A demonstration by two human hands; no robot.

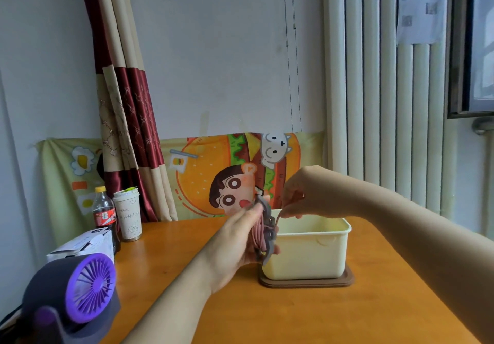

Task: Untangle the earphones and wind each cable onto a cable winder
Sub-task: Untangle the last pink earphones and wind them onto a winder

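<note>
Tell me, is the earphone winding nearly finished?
Partly. Many turns of the dusty-pink earphone cable sit on the grey plastic winder in the left hand. The right hand pinches the loose end. That tail remains; whether more earphones wait in the cream plastic box can't be seen.

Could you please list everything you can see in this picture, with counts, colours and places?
cable winder: one, grey, held over the table
earphone cable: one, pink, wound on the cable winder
storage box: one, cream, table centre, on a brown base
desk fan: one, purple, near left
cola bottle: one, yellow-capped, table's far left
paper cup: one, white, beside the cola bottle
carton: one, white, behind the desk fan
curtain: one, red and beige, left wall
left hand: one, holding the cable winder
right hand: one, pinching the earphone cable
</note>
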